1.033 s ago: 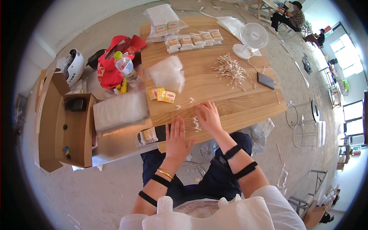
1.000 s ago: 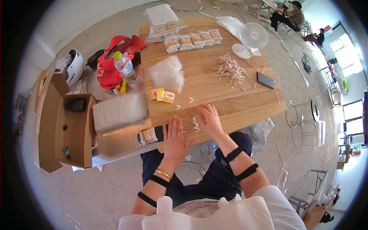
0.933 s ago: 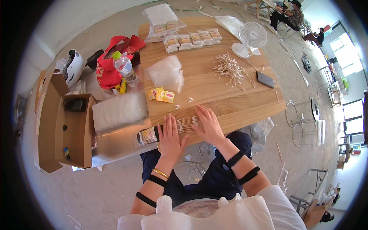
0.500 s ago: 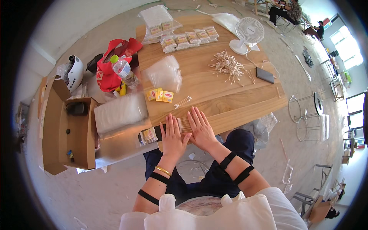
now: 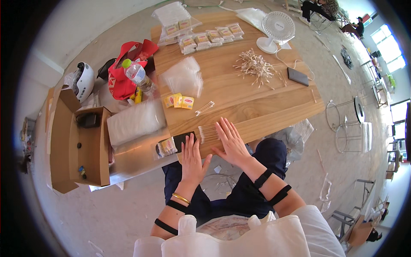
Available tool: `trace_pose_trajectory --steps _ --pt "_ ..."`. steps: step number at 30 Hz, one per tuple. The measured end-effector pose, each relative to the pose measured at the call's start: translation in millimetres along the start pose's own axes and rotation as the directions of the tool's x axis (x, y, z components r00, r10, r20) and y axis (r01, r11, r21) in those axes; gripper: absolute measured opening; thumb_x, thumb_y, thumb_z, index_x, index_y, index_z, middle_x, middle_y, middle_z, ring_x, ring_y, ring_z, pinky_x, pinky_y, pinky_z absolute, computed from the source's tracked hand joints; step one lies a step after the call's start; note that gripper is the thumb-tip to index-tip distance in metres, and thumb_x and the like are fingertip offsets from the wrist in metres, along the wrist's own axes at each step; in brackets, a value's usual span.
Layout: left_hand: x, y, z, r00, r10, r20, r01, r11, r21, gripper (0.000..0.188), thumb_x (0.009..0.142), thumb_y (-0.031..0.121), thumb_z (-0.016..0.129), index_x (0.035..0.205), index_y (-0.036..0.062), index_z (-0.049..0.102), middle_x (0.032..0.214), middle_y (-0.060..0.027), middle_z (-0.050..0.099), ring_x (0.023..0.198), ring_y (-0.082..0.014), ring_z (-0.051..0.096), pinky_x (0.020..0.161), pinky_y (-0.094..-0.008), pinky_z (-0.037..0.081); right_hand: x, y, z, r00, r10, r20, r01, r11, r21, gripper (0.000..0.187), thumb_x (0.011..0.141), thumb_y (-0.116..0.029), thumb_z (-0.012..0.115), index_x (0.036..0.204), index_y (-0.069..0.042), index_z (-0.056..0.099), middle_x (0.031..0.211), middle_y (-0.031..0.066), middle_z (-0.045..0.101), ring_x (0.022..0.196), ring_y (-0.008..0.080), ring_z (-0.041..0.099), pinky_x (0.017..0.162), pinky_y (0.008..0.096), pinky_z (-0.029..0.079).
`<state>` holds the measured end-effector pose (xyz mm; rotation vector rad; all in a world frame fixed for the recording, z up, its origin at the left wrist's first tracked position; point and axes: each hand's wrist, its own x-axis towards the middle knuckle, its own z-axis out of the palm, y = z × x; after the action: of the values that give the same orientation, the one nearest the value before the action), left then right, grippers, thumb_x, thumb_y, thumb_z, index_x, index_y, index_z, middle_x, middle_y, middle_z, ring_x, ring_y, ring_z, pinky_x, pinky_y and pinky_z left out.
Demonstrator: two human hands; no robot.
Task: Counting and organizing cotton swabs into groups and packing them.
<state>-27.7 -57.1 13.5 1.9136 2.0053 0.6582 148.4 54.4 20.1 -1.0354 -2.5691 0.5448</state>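
A row of cotton swabs (image 5: 208, 133) lies side by side near the table's front edge, between my hands. My left hand (image 5: 192, 155) is open, its stretched fingers over the right end of a black flat pad (image 5: 181, 140). On that pad's left part rests a clear pack of swabs with a yellow card (image 5: 167, 147). My right hand (image 5: 232, 144), also open, has its fingertips at the row's right end. Just beyond are a few loose swabs (image 5: 204, 109) and several yellow cards (image 5: 187, 102). Neither hand holds anything.
Clear bags (image 5: 185, 78) lie farther back, with filled packs (image 5: 214, 36) behind. Right of them are a swab pile (image 5: 255, 68), a white fan (image 5: 278, 26) and a dark power bank (image 5: 297, 76). At left stand a bottle (image 5: 136, 73), a plastic stack (image 5: 136, 121) and an open carton (image 5: 90, 147).
My hands have moved apart: the left a little down and left, the right to the right. More of the swab row and the black pad now shows.
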Motion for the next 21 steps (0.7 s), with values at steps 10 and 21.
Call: trace_pose_trajectory --steps 10,21 --pt "19.3 18.5 4.4 0.996 0.001 0.085 -0.013 0.991 0.134 0.079 0.098 0.048 0.058 0.156 0.0025 0.03 0.166 -0.0242 0.017 0.155 -0.0434 0.014 0.123 -0.063 0.01 17.3 1.1 2.3 0.962 0.152 -0.226 -0.096 0.966 0.239 0.044 0.084 -0.016 0.071 0.126 -0.009 0.061 0.128 0.0142 0.057 0.121 0.0369 0.053 0.105 0.0474 0.044" --pt "32.9 19.8 24.7 0.993 -0.092 0.07 0.068 0.956 0.287 0.081 0.102 0.055 0.045 0.163 0.0071 0.021 0.168 -0.0248 0.009 0.156 -0.0442 0.005 0.121 -0.0662 0.003 47.6 30.0 -10.7 0.986 0.043 -0.16 -0.055 0.996 -0.071 0.048 0.093 -0.023 0.064 0.14 -0.012 0.057 0.14 0.0132 0.054 0.129 0.0342 0.049 0.109 0.0481 0.04"
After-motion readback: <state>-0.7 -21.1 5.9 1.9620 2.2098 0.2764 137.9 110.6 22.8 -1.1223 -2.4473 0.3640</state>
